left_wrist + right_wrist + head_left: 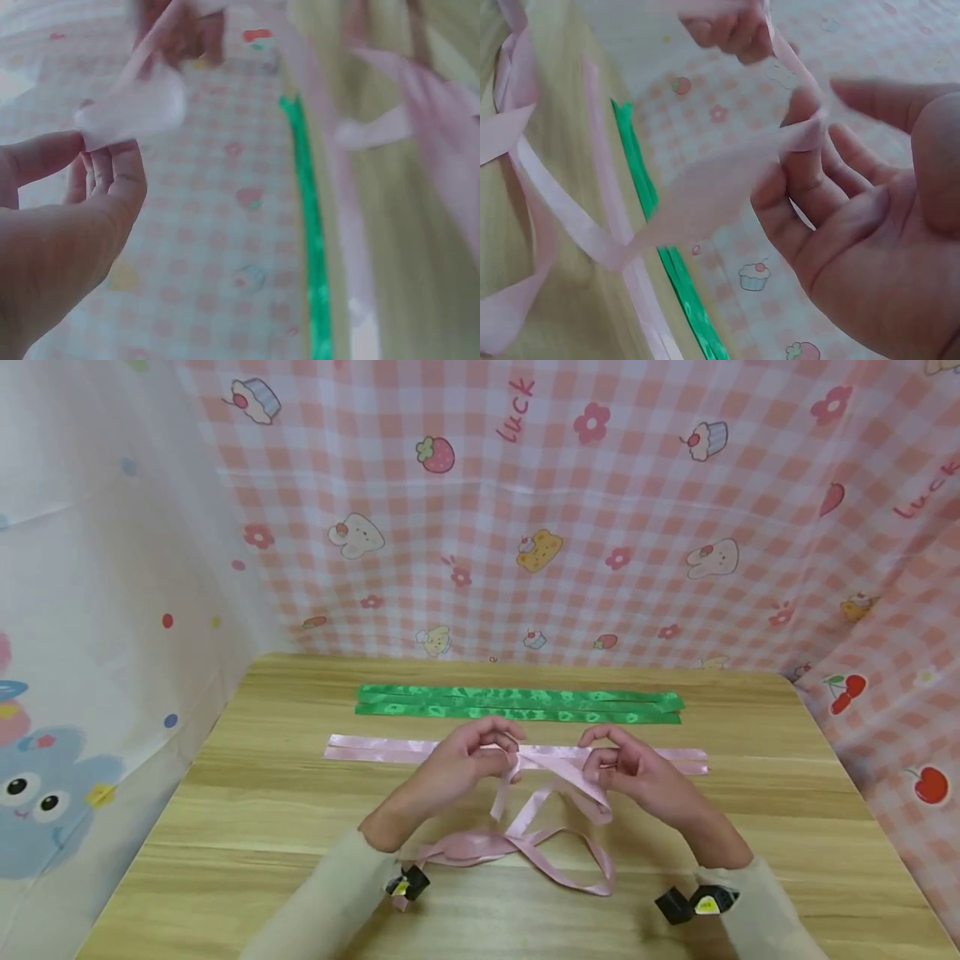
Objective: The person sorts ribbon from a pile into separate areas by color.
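Both hands are raised over a wooden table [247, 802], each pinching the same pink satin ribbon [555, 768] between thumb and fingers. My left hand [508, 745] holds one fold, seen close in the left wrist view as the left hand [105, 154] nipping a ribbon loop [142, 105]. About a hand's width to the right, my right hand [597, 753] holds the other fold; in the right wrist view the right hand [817, 127] has the ribbon [705, 195] across its fingers. The ribbon's loose tails [540, 852] loop down onto the table in front.
Two flat pink ribbon strips [360, 748] lie across the table just behind the hands. Green patterned ribbons [517, 704] lie farther back. Pink checked cloth [600, 510] walls the back and right, white printed cloth [97, 610] the left.
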{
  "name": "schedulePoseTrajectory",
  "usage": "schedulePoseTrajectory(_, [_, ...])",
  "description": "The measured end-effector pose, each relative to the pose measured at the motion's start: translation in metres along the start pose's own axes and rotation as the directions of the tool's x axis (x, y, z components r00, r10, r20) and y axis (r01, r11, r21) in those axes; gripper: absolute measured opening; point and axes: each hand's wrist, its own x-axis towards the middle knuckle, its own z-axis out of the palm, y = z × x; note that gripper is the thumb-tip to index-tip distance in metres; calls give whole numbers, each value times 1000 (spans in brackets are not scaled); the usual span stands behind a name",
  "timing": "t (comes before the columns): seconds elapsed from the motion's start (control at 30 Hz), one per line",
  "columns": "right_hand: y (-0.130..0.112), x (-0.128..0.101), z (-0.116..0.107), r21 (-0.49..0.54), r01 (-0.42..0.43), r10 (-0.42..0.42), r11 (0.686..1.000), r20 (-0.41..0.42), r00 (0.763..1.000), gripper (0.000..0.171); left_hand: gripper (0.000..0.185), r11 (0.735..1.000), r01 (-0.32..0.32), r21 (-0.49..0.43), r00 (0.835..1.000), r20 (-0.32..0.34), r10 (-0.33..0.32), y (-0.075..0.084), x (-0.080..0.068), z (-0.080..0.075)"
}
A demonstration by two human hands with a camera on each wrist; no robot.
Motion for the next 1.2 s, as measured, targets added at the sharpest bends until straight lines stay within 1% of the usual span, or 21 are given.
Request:
schedulePoseTrajectory(0.07, [-2, -1, -2, 31, -39, 39, 999, 24, 999, 39, 27, 1000, 11, -1, 1000, 2, -11, 7, -4, -8])
schedulePoseTrajectory(0.1, [-3, -2, -3, 30, -55, 54, 998, 28, 998, 41, 27, 1000, 13, 10, 1000, -4, -13, 10, -6, -13])
schedulePoseTrajectory(0.17, [-5, -3, -5, 12, -72, 71, 997, 26, 997, 43, 27, 999, 16, 45, 1000, -28, -15, 15, -11, -22])
schedulePoseTrajectory(0.2, [-6, -4, -6, -13, -77, 77, 997, 14, 997, 42, 27, 998, 19, 54, 999, -41, -16, 18, -14, -27])
schedulePoseTrajectory(0.3, [-11, -6, -10, -91, -44, 43, 995, -12, 999, 36, 26, 999, 26, 25, 998, -63, -25, 22, -22, -40])
schedulePoseTrajectory(0.43, [-22, -9, -18, -121, 1, -5, 993, -35, 999, 25, 26, 999, 49, -14, 997, -59, -50, 26, -34, -59])
schedulePoseTrajectory(0.53, [-30, -13, -25, -115, 24, -29, 993, -42, 999, 29, 28, 999, 50, 18, 998, -36, -49, 27, -45, -75])
schedulePoseTrajectory(0.67, [-40, -17, -30, -141, 37, -46, 989, -58, 997, 33, 28, 999, 30, 43, 1000, -1, -30, 28, -58, -96])
schedulePoseTrajectory(0.77, [-46, -20, -33, -171, 27, -41, 985, -77, 996, 33, 28, 998, 21, 65, 1000, 17, -22, 28, -68, -111])
schedulePoseTrajectory(0.83, [-49, -23, -35, -183, 22, -38, 983, -85, 996, 33, 29, 995, 29, 95, 999, 22, -31, 28, -75, -121])
schedulePoseTrajectory(0.97, [-55, -28, -40, -192, 31, -47, 981, -79, 996, 35, 36, 980, 51, 192, 999, 7, -53, 25, -87, -139])
schedulePoseTrajectory(1.03, [-57, -31, -43, -194, 42, -56, 980, -69, 996, 35, 39, 975, 55, 214, 998, -2, -56, 23, -92, -147])
schedulePoseTrajectory(1.1, [-57, -35, -46, -189, 48, -60, 981, -59, 996, 35, 41, 976, 45, 215, 999, 4, -47, 19, -97, -156])
schedulePoseTrajectory(1.2, [-57, -42, -53, -175, 46, -56, 983, -52, 997, 35, 40, 987, 26, 158, 999, 39, -32, 11, -103, -167])
